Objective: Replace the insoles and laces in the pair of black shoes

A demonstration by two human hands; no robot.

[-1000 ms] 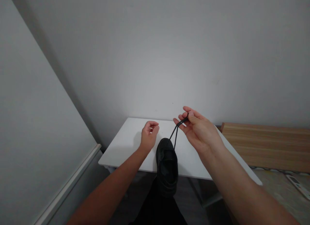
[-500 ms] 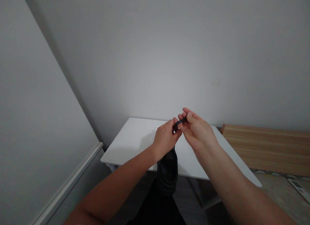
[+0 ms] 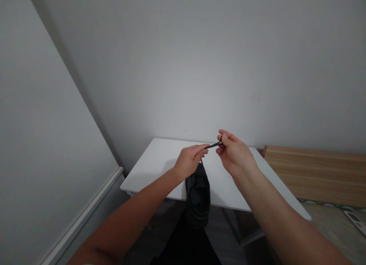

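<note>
Table [image 3: 151, 162], lower centre | Step: right hand [image 3: 236, 156] pinching lace [image 3: 214, 145] above shoe [image 3: 197, 192] | Left hand [image 3: 190, 161] extending fingers, hold unclear | Next: apparently keeping lace taut

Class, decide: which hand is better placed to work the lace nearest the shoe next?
Left, likely: the left hand sits just above the shoe, touching the lace; the right hand pinches it farther away.

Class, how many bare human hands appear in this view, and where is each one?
2: the left hand and the right hand, pinching opposite ends of a thin black shoelace, above a black leather shoe.
</note>
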